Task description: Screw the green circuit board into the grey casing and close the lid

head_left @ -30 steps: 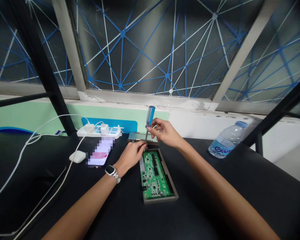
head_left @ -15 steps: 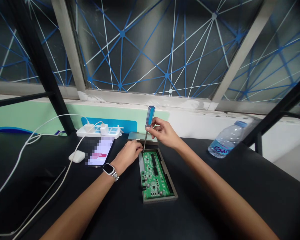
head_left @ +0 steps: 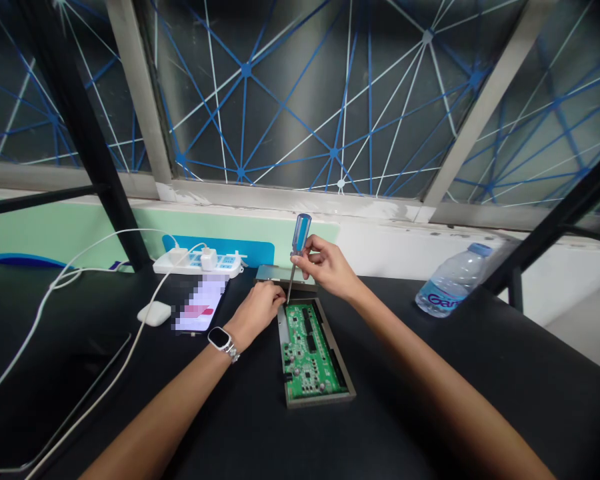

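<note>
I noted right hand point(head_left: 327, 265) raised, thumb and fingers drawn into pinch; left hand point(head_left: 258, 308) sat lower, fingers curled; both forearms point(head_left: 420, 357) extended forward.

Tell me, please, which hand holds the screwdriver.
The right hand holds the screwdriver; the left hand, by the far end of the circuit board, has none.

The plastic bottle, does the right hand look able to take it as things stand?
Probably not: the right hand holds the screwdriver, although no object is visible between that hand and the bottle.
</note>
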`<control>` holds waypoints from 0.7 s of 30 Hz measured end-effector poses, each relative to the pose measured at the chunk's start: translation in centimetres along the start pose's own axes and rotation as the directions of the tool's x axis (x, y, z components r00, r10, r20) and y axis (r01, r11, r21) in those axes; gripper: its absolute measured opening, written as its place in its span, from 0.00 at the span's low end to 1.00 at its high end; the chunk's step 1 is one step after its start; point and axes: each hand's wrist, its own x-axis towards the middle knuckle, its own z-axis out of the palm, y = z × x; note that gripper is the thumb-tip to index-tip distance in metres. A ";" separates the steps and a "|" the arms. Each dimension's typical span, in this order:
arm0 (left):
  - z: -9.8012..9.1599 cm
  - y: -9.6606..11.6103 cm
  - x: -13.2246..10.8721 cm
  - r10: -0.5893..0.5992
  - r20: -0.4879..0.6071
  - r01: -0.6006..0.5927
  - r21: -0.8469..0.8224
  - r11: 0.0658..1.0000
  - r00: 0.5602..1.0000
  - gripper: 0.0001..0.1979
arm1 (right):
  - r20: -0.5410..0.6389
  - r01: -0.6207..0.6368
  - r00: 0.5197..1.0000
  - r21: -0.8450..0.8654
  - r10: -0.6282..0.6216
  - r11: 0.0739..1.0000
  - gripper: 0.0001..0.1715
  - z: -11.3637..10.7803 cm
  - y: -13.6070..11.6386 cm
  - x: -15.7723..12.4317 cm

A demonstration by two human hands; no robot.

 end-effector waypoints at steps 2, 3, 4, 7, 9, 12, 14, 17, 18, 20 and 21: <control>0.1 0.0 0.0 -0.003 -0.006 0.003 0.014 1.000 1.000 0.09 | -0.005 0.007 1.000 0.006 -0.007 1.000 0.18 0.0 0.1 0.0; 0.1 0.0 0.0 -0.006 -0.007 0.006 0.022 1.000 1.000 0.09 | -0.006 0.010 1.000 0.009 -0.010 1.000 0.18 0.1 0.1 0.0; 0.1 -0.1 -0.1 -0.007 -0.007 0.008 0.029 1.000 1.000 0.09 | -0.007 0.013 1.000 0.009 -0.012 1.000 0.18 0.2 0.2 -0.1; 0.3 0.0 -0.1 -0.005 -0.008 0.005 0.041 0.999 1.000 0.08 | -0.032 0.011 0.999 -0.024 -0.012 1.000 0.16 0.5 0.2 -0.2; 0.3 0.1 -0.2 -0.003 -0.009 0.004 0.046 0.999 1.000 0.08 | -0.051 0.003 0.999 -0.056 -0.006 0.998 0.16 0.8 0.1 -0.4; 0.4 0.3 -0.2 -0.009 -0.001 0.009 0.041 0.999 1.000 0.07 | -0.046 -0.015 0.999 -0.075 0.012 0.997 0.16 1.3 -0.2 -0.6; 0.4 0.3 -0.2 -0.010 0.007 0.010 0.028 1.000 1.000 0.07 | -0.031 -0.028 0.999 -0.074 0.026 0.997 0.16 1.4 -0.4 -0.7; 0.4 0.2 -0.2 -0.002 0.014 0.002 0.014 1.000 1.000 0.07 | -0.021 -0.042 0.999 -0.043 0.042 0.998 0.16 1.6 -0.6 -0.7; 0.4 0.1 -0.2 0.000 0.015 0.000 0.012 1.000 1.000 0.06 | -0.021 -0.043 0.999 -0.026 0.042 0.999 0.16 1.6 -0.6 -0.7; 0.5 0.0 -0.3 0.002 0.015 -0.002 0.007 1.000 1.000 0.06 | -0.017 -0.037 0.999 0.009 0.037 0.999 0.17 1.5 -0.4 -0.7; 0.5 0.0 -0.3 0.000 0.014 0.000 0.002 1.000 1.000 0.05 | -0.012 -0.033 0.999 0.027 0.033 0.999 0.17 1.5 -0.4 -0.7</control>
